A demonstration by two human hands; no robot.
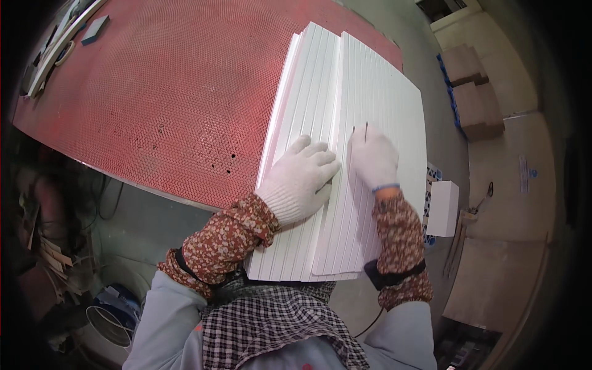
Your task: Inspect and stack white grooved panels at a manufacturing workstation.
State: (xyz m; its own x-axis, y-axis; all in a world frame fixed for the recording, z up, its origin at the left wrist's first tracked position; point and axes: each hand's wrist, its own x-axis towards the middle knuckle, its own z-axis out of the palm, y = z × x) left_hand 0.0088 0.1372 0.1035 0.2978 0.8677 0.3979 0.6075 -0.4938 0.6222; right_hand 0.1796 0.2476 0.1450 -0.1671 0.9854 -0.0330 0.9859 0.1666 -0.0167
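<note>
Two stacks of white grooved panels [385, 92] lie side by side, lengthwise away from me, and the right one partly overlaps the left one. My left hand [299, 179], in a white knitted glove, rests flat on the left panels near the step between the two, fingers spread. Over the right panels is my gloved right hand [375, 159], slightly blurred and closed around a thin dark-tipped tool [366, 131]. A second dark tip, or its shadow, shows just left of it. The glove covers the rest of the tool, so its kind cannot be told.
Under the panels is a table with a red mesh-patterned top [185, 80]. A blue-grey block [95, 29] and long white strips [58, 52] lie at its far left. To the right stand a white box [443, 208] and brown stacks [480, 111]. A bucket [110, 325] sits lower left.
</note>
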